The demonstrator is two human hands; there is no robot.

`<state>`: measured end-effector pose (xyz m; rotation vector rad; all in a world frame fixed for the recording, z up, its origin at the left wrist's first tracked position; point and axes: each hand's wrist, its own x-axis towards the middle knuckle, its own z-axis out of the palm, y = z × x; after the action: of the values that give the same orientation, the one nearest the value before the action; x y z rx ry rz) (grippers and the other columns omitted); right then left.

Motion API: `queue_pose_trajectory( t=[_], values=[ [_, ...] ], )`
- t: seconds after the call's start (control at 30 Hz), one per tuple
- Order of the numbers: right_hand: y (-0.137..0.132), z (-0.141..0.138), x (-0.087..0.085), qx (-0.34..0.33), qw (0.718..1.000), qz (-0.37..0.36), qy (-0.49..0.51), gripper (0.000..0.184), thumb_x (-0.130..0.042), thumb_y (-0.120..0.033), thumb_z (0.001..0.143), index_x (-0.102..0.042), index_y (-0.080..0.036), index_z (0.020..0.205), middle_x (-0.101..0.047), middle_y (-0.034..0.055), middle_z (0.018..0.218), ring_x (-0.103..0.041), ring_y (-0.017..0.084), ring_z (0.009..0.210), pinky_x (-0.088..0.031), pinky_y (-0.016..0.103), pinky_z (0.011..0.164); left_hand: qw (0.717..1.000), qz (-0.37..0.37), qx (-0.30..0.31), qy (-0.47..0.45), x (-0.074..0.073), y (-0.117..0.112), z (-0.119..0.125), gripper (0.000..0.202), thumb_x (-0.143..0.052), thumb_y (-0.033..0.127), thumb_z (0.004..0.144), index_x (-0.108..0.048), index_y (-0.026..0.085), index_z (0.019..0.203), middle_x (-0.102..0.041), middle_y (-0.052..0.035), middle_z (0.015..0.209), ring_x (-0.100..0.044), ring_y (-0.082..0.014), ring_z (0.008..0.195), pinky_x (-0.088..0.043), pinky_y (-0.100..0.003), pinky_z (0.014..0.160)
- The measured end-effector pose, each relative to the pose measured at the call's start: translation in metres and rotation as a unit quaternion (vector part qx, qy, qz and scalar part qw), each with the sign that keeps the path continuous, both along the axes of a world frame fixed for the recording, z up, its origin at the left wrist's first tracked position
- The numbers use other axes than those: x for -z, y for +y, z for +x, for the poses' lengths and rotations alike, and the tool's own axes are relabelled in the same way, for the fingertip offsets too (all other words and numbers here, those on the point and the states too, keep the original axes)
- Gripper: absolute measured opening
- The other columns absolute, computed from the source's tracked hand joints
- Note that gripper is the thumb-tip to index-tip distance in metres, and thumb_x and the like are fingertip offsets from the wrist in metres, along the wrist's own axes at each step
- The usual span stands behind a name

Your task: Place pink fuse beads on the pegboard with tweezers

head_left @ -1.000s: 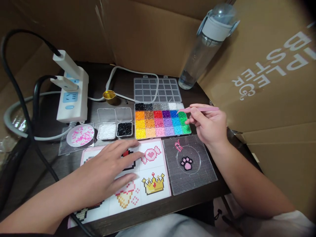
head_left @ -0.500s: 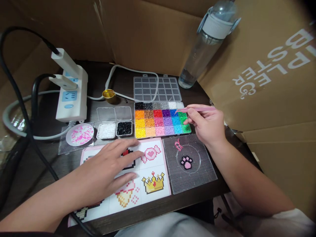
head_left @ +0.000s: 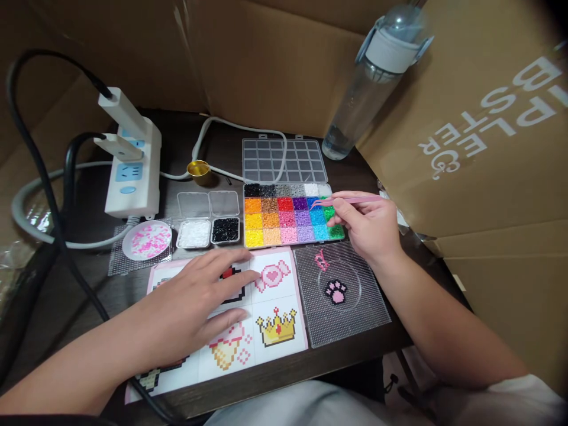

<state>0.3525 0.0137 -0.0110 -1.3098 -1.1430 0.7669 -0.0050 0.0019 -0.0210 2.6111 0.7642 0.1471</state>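
My left hand (head_left: pixel 195 305) lies flat with fingers spread on a pink-bordered pattern sheet (head_left: pixel 275 322) showing a candy, a crown and other pixel pictures. My right hand (head_left: pixel 368 228) is closed on pink tweezers (head_left: pixel 350 201), whose tips point left over the blue and green cells of the many-coloured bead box (head_left: pixel 290 222). Just below that hand lies a clear pegboard (head_left: pixel 346 307) carrying a pink-and-black paw and a small pink bead shape.
Behind the bead box lies its clear lid (head_left: pixel 284 160). To the left are a small white-and-black bead case (head_left: pixel 208 232), a dish of pink beads (head_left: pixel 147 240), a gold cap (head_left: pixel 197 170) and a power strip (head_left: pixel 133 171) with cables. A water bottle (head_left: pixel 368 89) leans against cardboard walls.
My right hand has slid a little left with the tweezers, bringing their tips from the green cells toward the blue ones. My left hand has stayed on the sheet.
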Motion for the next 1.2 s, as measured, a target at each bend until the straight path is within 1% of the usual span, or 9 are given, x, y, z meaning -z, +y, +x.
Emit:
queue_pose_trajectory(
  t=[0.17,0.3,0.43,0.53,0.63,0.77,0.9,1.1,1.2],
  values=[
    [0.0,0.0,0.001,0.003,1.0,-0.001,0.011,0.024,-0.099,-0.044,0.081,-0.09,-0.021,0.079,-0.09,0.009,0.094,-0.075,0.015,0.054,-0.064,0.029,0.051,1.0,-0.001,-0.001,0.01,0.001,0.0,-0.001,0.046,-0.063,0.045,0.114,-0.066,0.041,0.161,-0.059,-0.0085,0.171,-0.062,-0.0394,0.15,-0.059,-0.059,0.122],
    [-0.002,-0.002,-0.002,-0.003,1.0,-0.016,-0.021,0.017,-0.093,-0.037,0.085,-0.089,-0.021,0.078,-0.09,0.0096,0.095,-0.077,0.016,0.057,-0.064,0.029,0.053,1.0,0.002,0.006,0.013,0.001,0.0,-0.001,0.047,-0.063,0.046,0.114,-0.065,0.041,0.161,-0.058,-0.0095,0.172,-0.061,-0.0403,0.152,-0.058,-0.061,0.122],
    [-0.004,-0.006,-0.004,-0.035,0.998,-0.041,-0.045,0.016,-0.089,-0.036,0.087,-0.09,-0.02,0.085,-0.089,0.0086,0.088,-0.076,0.016,0.056,-0.065,0.03,0.055,1.0,0.009,-0.019,-0.007,0.003,-0.004,0.001,0.045,-0.066,0.038,0.112,-0.067,0.039,0.157,-0.061,-0.0083,0.168,-0.062,-0.0383,0.151,-0.058,-0.057,0.122],
    [-0.004,-0.007,-0.004,-0.05,0.996,-0.055,-0.045,0.018,-0.089,-0.036,0.088,-0.09,-0.019,0.088,-0.088,0.0077,0.083,-0.076,0.016,0.057,-0.065,0.03,0.057,0.999,0.021,-0.012,-0.027,0.004,-0.005,0.003,0.045,-0.069,0.036,0.11,-0.069,0.038,0.154,-0.064,-0.0093,0.164,-0.065,-0.0384,0.146,-0.059,-0.055,0.118],
    [-0.003,-0.009,-0.004,-0.058,0.996,-0.054,-0.042,0.018,-0.089,-0.037,0.088,-0.09,-0.019,0.089,-0.088,0.0079,0.085,-0.076,0.016,0.057,-0.065,0.03,0.058,0.999,0.022,0.0,-0.025,0.002,-0.002,0.003,0.046,-0.071,0.036,0.108,-0.07,0.037,0.154,-0.065,-0.01,0.164,-0.066,-0.0383,0.145,-0.06,-0.054,0.117],
    [-0.004,-0.016,-0.003,-0.066,0.996,-0.046,-0.047,0.016,-0.087,-0.036,0.089,-0.092,-0.021,0.09,-0.09,0.0084,0.093,-0.077,0.016,0.061,-0.068,0.031,0.06,1.0,0.017,-0.002,-0.018,0.004,-0.003,0.001,0.049,-0.072,0.035,0.109,-0.068,0.039,0.157,-0.063,-0.0077,0.168,-0.063,-0.0369,0.15,-0.058,-0.052,0.12],
    [-0.005,-0.026,0.0,-0.056,0.995,-0.05,-0.064,0.018,-0.084,-0.036,0.09,-0.093,-0.021,0.088,-0.09,0.0098,0.092,-0.077,0.016,0.061,-0.068,0.031,0.06,0.998,0.04,-0.027,-0.038,0.005,-0.007,0.002,0.05,-0.075,0.032,0.105,-0.07,0.037,0.154,-0.065,-0.0092,0.165,-0.064,-0.0397,0.147,-0.06,-0.056,0.117],
    [-0.003,-0.031,0.003,-0.041,0.995,-0.052,-0.073,0.018,-0.083,-0.035,0.088,-0.093,-0.02,0.087,-0.088,0.009,0.085,-0.073,0.016,0.057,-0.066,0.031,0.057,1.0,0.026,-0.002,-0.001,-0.003,-0.007,0.006,0.05,-0.076,0.03,0.105,-0.071,0.032,0.154,-0.065,-0.0147,0.165,-0.066,-0.0428,0.144,-0.063,-0.063,0.115],
    [-0.003,-0.03,0.003,-0.037,0.995,-0.055,-0.069,0.019,-0.083,-0.036,0.087,-0.093,-0.02,0.085,-0.088,0.009,0.084,-0.072,0.016,0.056,-0.066,0.031,0.057,1.0,0.022,-0.006,-0.003,0.002,-0.007,0.004,0.05,-0.074,0.031,0.106,-0.07,0.033,0.156,-0.064,-0.0143,0.167,-0.064,-0.042,0.147,-0.061,-0.063,0.118]
  ],
)
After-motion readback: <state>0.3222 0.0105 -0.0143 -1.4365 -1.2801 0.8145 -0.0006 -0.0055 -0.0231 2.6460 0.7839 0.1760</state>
